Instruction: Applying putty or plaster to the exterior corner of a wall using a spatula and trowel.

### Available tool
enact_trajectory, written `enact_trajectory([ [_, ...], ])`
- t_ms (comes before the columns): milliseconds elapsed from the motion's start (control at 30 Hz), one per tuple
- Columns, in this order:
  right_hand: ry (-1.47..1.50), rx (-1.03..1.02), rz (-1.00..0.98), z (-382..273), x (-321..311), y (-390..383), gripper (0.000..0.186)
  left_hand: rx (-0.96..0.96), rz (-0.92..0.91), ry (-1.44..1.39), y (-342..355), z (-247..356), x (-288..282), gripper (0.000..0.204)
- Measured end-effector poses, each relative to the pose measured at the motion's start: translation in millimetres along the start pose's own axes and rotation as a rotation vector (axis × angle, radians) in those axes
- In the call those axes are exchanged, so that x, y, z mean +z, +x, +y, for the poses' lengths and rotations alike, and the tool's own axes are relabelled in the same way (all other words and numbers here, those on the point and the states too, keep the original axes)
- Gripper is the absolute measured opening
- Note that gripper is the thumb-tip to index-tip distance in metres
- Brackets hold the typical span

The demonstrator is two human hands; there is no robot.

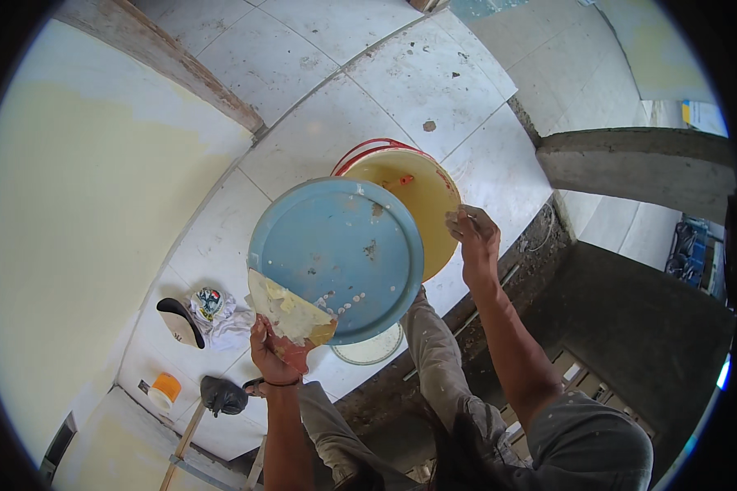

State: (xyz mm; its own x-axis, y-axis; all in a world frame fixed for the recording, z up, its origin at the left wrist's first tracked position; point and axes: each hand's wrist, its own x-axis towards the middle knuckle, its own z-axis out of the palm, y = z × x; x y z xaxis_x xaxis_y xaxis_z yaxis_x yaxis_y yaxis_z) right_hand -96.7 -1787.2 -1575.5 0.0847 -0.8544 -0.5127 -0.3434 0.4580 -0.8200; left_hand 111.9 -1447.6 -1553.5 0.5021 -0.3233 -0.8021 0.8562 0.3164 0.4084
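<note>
My left hand [270, 352] grips a red, flat scraper-like piece [291, 344] crusted with cream filler, at the lower-left edge of a round blue lid [327, 245]. This paint-spotted lid overlaps a cream bucket [430, 229] with a red handle, which has yellowish contents and a small orange object inside. At the bucket's right rim, my right hand [475, 229] has its grey-smeared fingers curled over the edge. Whether my left fingers also hold the lid is hidden. A pale round item [360, 352] shows partly below the lid.
White tiles [311, 131] lie beside a pale wall [74, 180]. Down left are a cap [180, 323], white cloth [225, 327], orange-and-white container [164, 389] and black bag [221, 395]. A dirt-filled channel [532, 245] edges the tiles at right, near a concrete beam [630, 164].
</note>
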Motion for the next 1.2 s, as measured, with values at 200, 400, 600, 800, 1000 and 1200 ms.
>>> enact_trajectory([
  [200, -0.714, -0.072, 0.042, 0, -75, -17, 0.044, -0.129, -0.184, -0.007, 66, -85, 69, 0.022],
  [400, -0.685, 0.087, 0.21, 28, -53, 3, 0.037, -0.132, -0.159, -0.012, 90, -126, 92, 0.018],
  [600, -0.879, -0.027, 0.312, 69, -56, 4, 0.032, 0.074, -0.055, 0.001, 56, -123, 96, 0.02],
  [800, -0.821, -0.103, 0.232, 63, -33, -13, 0.028, 0.104, -0.044, -0.117, 25, -76, 69, 0.025],
  [1000, -0.853, -0.164, 0.342, 43, -34, -2, 0.027, 0.069, -0.053, -0.099, -12, -29, 34, 0.024],
  [1200, -0.943, 0.148, 0.142, 38, -23, -4, 0.04, 0.017, -0.053, -0.165, -50, 8, 6, 0.034],
])
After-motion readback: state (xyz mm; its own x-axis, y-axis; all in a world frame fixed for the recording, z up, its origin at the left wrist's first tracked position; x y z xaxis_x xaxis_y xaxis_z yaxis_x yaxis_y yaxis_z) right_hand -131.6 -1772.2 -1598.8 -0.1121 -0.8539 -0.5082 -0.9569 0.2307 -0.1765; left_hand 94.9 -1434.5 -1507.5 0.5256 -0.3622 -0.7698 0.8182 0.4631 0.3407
